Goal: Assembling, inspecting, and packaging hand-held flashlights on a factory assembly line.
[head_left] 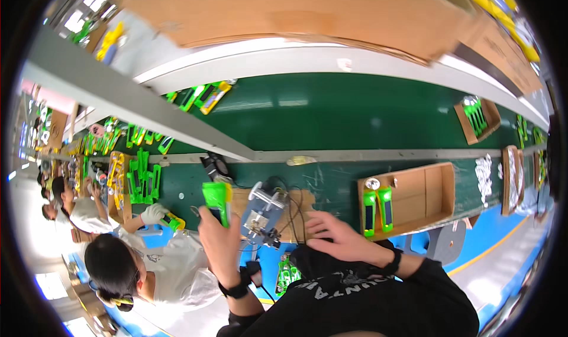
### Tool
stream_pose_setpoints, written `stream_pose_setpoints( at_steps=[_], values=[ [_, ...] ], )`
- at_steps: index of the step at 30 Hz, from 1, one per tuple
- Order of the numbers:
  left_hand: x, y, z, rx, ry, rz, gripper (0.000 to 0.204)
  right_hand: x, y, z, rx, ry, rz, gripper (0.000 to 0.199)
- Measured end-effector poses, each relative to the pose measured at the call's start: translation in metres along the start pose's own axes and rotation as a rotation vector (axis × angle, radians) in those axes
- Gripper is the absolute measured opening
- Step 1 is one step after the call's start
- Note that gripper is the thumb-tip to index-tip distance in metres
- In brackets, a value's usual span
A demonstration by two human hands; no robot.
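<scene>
My left hand (219,239) is closed around a bright green plastic housing (216,200) with a dark panel on one side, lifted at the left of a small blue-grey metal fixture (261,214). Fingers stretched, my right hand (336,237) reaches in from the right and holds nothing. It is nearest to the black cables (291,210) beside the fixture. Under the fixture lies a brown cardboard sheet (306,202). An open cardboard tray (417,216) is at the right, with two green housings (377,210) standing in its left end; a round silvery part tops one.
A steel rail (349,155) crosses between my bench and a green conveyor belt (331,112). At the left, a co-worker (148,272) with a gloved hand holds a green piece, near several housings (143,180). More parts sit in a box (477,119) on the belt.
</scene>
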State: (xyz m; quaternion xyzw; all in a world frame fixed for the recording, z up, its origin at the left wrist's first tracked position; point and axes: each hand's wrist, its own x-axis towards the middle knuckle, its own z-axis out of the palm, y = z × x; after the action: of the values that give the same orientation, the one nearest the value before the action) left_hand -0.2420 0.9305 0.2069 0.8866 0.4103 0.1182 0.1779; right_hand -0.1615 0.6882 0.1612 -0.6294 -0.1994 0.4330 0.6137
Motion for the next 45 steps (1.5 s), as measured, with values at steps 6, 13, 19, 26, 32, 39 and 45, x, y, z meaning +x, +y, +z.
stream_pose_setpoints(
  at_steps=[6,13,19,26,32,39,45],
  values=[
    [-0.119,0.089,0.078,-0.374,-0.410,0.369,0.032,-0.012,0.001,-0.006,0.308,0.066,0.113,0.043],
    [-0.119,0.113,0.086,-0.366,-0.680,0.542,0.084,-0.068,0.072,-0.107,0.288,0.454,0.124,0.036],
    [0.033,-0.008,0.027,-0.088,-0.107,0.221,0.039,-0.106,0.144,-0.246,0.074,0.627,0.097,0.026],
    [0.064,0.009,0.015,-0.049,0.079,0.200,0.036,-0.130,0.225,-0.275,0.093,0.643,0.412,0.035],
    [0.053,-0.007,0.067,-0.232,-0.141,0.157,0.032,-0.106,0.223,-0.273,-0.041,0.578,0.344,0.026],
    [0.091,-0.032,0.075,-0.060,-0.029,0.069,0.032,-0.127,0.254,-0.287,-0.263,0.608,0.106,0.018],
    [0.204,-0.135,0.077,0.123,0.188,0.005,0.028,-0.144,0.276,-0.287,-0.553,0.949,0.234,0.019]
  ],
)
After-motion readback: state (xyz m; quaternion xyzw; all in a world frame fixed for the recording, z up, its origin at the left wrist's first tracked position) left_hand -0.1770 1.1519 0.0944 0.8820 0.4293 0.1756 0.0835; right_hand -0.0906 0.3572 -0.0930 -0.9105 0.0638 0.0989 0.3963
